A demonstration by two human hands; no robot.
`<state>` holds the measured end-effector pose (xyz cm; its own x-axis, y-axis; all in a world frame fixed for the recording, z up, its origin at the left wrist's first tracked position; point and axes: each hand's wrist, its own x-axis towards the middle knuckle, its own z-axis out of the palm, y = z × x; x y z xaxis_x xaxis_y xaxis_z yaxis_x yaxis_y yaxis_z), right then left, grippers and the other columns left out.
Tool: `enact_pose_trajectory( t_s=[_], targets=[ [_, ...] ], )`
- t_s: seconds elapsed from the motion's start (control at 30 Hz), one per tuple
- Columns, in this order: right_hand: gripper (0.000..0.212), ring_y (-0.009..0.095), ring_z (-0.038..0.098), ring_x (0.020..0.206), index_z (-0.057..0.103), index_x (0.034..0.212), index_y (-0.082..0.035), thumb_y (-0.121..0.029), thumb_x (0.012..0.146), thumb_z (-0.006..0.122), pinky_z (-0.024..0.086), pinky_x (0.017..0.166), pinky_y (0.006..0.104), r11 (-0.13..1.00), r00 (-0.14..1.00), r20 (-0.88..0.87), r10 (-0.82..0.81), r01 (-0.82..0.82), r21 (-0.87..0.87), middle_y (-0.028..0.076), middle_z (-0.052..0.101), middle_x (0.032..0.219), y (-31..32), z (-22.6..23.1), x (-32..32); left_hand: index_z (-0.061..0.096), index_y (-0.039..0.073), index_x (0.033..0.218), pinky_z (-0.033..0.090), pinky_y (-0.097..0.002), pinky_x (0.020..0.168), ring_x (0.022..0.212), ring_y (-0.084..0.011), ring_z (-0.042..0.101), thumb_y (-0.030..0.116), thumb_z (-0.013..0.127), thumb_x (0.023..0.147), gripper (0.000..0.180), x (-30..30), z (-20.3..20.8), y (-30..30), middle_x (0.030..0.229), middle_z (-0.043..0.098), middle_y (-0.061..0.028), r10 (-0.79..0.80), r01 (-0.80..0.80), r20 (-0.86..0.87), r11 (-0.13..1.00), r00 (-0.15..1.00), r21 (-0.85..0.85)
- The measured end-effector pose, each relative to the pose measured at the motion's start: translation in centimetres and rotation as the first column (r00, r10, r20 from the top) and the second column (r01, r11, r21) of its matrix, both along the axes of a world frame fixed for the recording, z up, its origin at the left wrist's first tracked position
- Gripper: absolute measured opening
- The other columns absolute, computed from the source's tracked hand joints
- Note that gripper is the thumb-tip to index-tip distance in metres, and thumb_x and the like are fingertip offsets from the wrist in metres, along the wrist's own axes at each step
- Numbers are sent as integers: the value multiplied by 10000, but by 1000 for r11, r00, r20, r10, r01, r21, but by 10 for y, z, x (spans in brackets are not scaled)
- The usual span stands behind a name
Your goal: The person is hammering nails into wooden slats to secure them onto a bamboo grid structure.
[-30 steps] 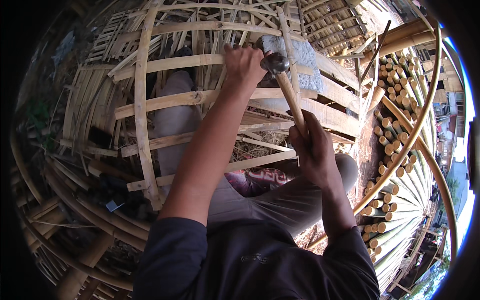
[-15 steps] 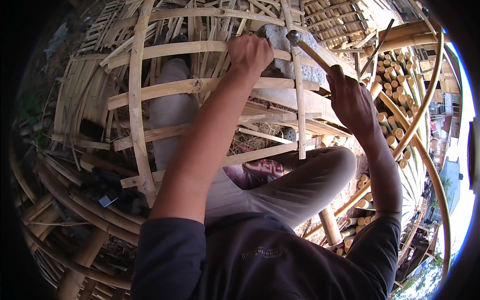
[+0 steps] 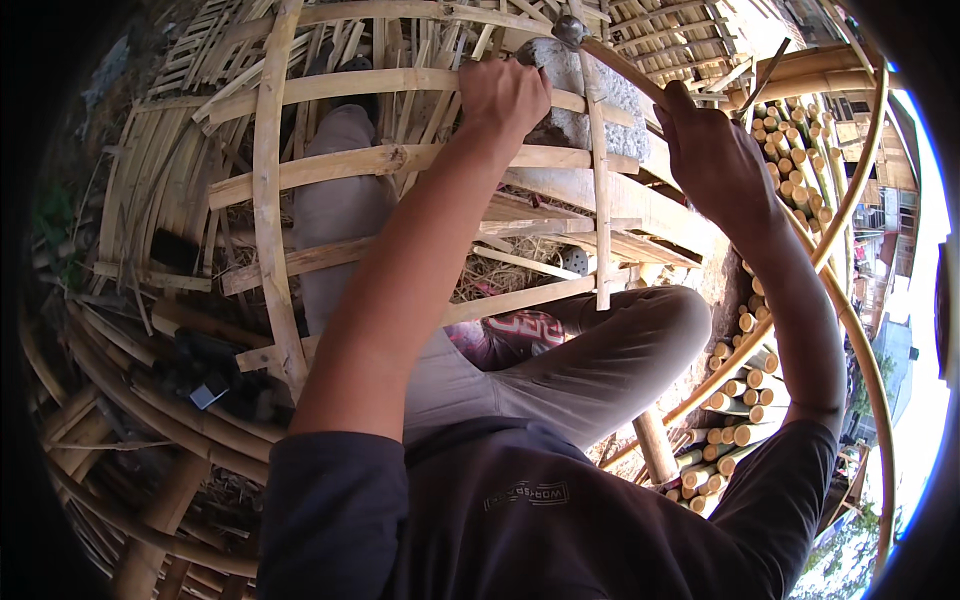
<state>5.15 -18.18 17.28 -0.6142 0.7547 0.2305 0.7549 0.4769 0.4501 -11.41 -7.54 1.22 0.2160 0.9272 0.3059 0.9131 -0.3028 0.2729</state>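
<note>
The left hand [image 3: 503,97] is clasping a slat [image 3: 395,82], fingertips hidden, while the right hand [image 3: 718,155] is firmly gripping the hammer [image 3: 622,68], its head hovering near the stone [image 3: 622,140].

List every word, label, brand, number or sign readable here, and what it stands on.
Dark shirt: small boxed chest print, pale lettering; wording withheld.
Pink-and-dark patterned item between the legs: large lettering, partly covered, not fully readable.
Hammer and slats: no lettering shows.
I can make out no other text.
</note>
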Motion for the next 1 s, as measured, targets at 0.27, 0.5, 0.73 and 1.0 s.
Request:
enact_pose_trajectory(
  t_s=[0.27,0.5,0.73,1.0],
  targets=[
    [151,412,637,571,503,1025,-37,-187,1010,488,498,507,524,813,836,-139,-531,455,-364,207,589,582,-7,-5,13,663,177,518,424,-357,395,439,-175,609,429,531,939,507,3,-6,2,473,596,-32,3,-8,54,996,999,89],
    [145,427,624,562,448,1019,-50,-189,1008,489,464,452,532,855,867,-131,-481,430,-292,215,615,618,-26,-42,32,678,167,548,421,-355,397,445,-175,608,438,529,940,499,4,0,-1,482,601,-29,9,-9,2,1000,1000,13],
    [141,403,623,525,455,1094,-47,-119,988,515,466,426,503,917,869,-326,-373,293,-270,205,620,615,-31,-56,35,697,145,581,454,-374,420,480,-193,639,438,526,940,494,-1,-4,-1,537,640,-62,-6,5,32,999,999,36],
    [84,444,589,557,481,941,-9,-72,990,507,419,484,495,882,796,-419,-436,287,-374,234,579,613,-24,-54,53,697,133,582,481,-388,449,503,-208,654,427,496,961,520,-1,1,-5,552,650,-78,-36,36,16,999,999,3]
  ],
)
